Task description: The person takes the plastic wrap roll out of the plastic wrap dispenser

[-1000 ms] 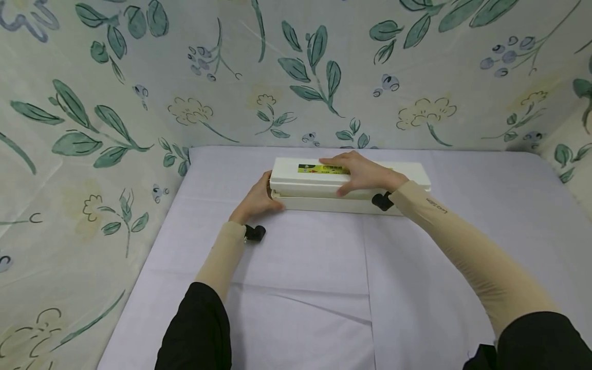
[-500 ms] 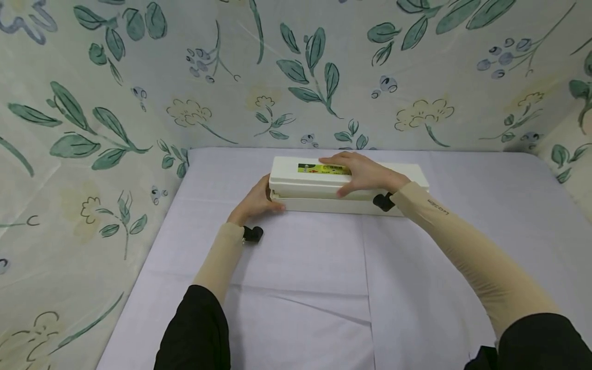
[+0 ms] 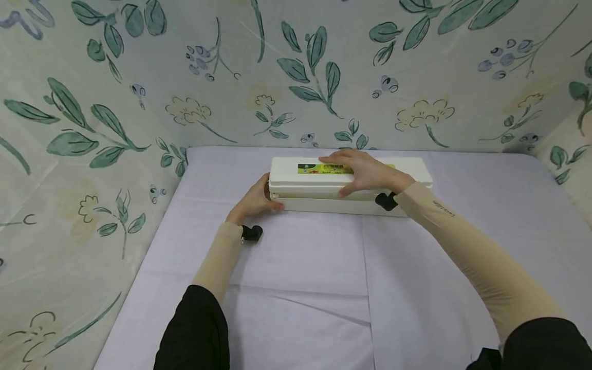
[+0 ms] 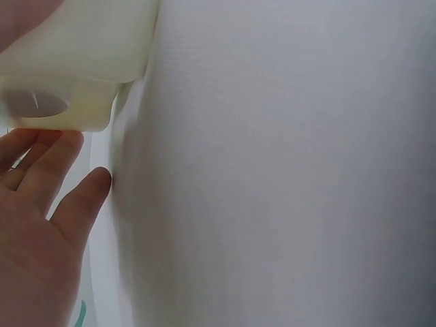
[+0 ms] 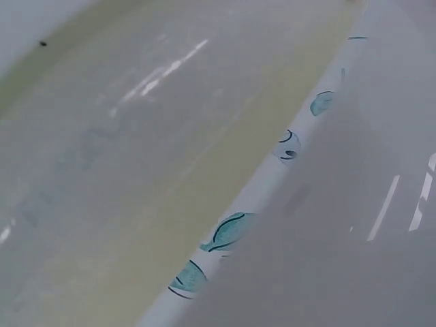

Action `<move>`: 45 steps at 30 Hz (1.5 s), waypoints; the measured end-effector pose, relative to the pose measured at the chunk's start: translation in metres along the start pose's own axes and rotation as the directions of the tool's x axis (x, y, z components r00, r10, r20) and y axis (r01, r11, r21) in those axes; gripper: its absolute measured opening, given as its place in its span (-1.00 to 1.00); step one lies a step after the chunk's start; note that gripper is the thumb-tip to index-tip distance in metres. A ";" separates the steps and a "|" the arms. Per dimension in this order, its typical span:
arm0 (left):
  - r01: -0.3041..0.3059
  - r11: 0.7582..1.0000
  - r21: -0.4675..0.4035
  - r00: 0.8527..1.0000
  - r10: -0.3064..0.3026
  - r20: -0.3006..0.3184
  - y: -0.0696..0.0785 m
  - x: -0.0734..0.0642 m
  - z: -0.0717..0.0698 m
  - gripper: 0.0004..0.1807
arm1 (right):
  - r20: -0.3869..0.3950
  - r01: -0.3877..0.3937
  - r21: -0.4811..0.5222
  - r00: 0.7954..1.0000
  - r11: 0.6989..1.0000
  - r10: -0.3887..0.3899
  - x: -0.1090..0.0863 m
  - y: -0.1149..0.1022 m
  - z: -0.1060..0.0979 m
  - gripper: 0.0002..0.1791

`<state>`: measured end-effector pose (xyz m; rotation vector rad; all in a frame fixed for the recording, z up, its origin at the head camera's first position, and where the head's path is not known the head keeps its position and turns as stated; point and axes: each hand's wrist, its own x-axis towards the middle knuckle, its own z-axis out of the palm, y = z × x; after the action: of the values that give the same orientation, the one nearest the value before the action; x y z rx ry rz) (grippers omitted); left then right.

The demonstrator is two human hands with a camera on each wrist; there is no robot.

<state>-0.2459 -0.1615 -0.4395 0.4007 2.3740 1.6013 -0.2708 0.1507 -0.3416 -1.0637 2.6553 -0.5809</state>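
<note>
A long white box (image 3: pixel 291 181), which looks like a cling film dispenser, lies near the far side of the table. A yellow-green label (image 3: pixel 319 169) marks its lid. My left hand (image 3: pixel 256 200) holds the box's left end, thumb at the lower front corner. In the left wrist view, the fingers of my left hand (image 4: pixel 41 225) reach that box end (image 4: pixel 88 109), which has a greyish oval in it. My right hand (image 3: pixel 367 172) grips the lid from above, thumb at its front edge, partly covering the label. A close, blurred part of the box (image 5: pixel 170 136) fills much of the right wrist view.
A white cloth with creases covers the table (image 3: pixel 300 288). Behind and to the left hangs a floral curtain (image 3: pixel 222 77) close to the table's edge. Small black wrist cameras sit on the left cuff (image 3: pixel 252 233) and the right cuff (image 3: pixel 386 201).
My right hand has shifted slightly to the right on the lid. My left hand stays at the box's left end, and the box lies in nearly the same place.
</note>
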 end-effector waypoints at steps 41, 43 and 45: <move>0.041 0.999 -0.021 0.999 -0.041 0.003 -0.002 0.000 -0.001 0.17 | -0.032 -0.054 -0.024 0.998 0.998 0.053 -0.031 0.009 -0.023 0.05; 0.040 0.999 -0.021 0.999 -0.040 0.002 -0.002 0.000 -0.001 0.16 | -0.033 -0.056 -0.021 0.998 0.998 0.055 -0.033 0.011 -0.023 0.05; 0.042 0.999 -0.022 0.999 -0.041 0.003 -0.003 0.000 -0.001 0.16 | -0.033 -0.063 -0.021 0.998 0.998 0.062 -0.034 0.012 -0.023 0.05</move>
<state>-0.2461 -0.1630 -0.4416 0.3465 2.3451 1.6063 -0.2618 0.1893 -0.3240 -0.9813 2.7180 -0.5624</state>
